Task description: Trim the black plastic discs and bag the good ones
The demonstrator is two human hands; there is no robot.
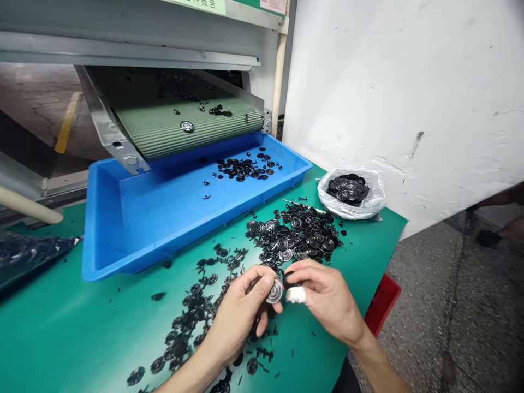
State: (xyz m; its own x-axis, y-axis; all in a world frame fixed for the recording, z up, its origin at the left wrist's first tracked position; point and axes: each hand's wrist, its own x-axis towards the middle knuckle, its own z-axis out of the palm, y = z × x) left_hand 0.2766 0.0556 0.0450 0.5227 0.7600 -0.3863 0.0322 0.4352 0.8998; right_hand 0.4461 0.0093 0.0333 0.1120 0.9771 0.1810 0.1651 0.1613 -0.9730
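Your left hand (248, 297) pinches a grey disc (274, 292) and your right hand (329, 297), just beside it, a dark part (289, 278), black pieces (297, 232) heaped beyond both.

Left of the scattered parts (192, 314), the table (45, 333) offers a wide lane; the heap (295, 232) blocks the way straight ahead of both hands; right of it, a green strip leads to the bag (379, 199), the wall (388, 98) close behind; the tray (164, 199) is reachable over its near side, the belt (155, 128) overhanging its rear.
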